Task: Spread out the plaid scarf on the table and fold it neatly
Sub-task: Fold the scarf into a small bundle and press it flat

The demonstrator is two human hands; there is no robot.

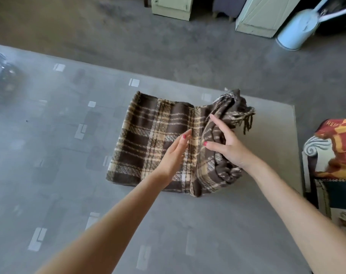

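Observation:
The brown and cream plaid scarf lies on the grey patterned table, right of centre. Its left part is folded flat into a rectangle. Its right part is bunched in a crumpled heap, with a fringed end sticking out at the far right. My left hand rests flat on the folded part near the crease, fingers straight and together. My right hand lies on the bunched heap with fingers spread and the thumb against the fabric; whether it pinches the cloth is unclear.
A dark blurred object sits at the table's far left edge. Beyond the table is grey floor with pale green cabinets and a light blue canister. A chair draped in red and yellow cloth stands close to the table's right edge.

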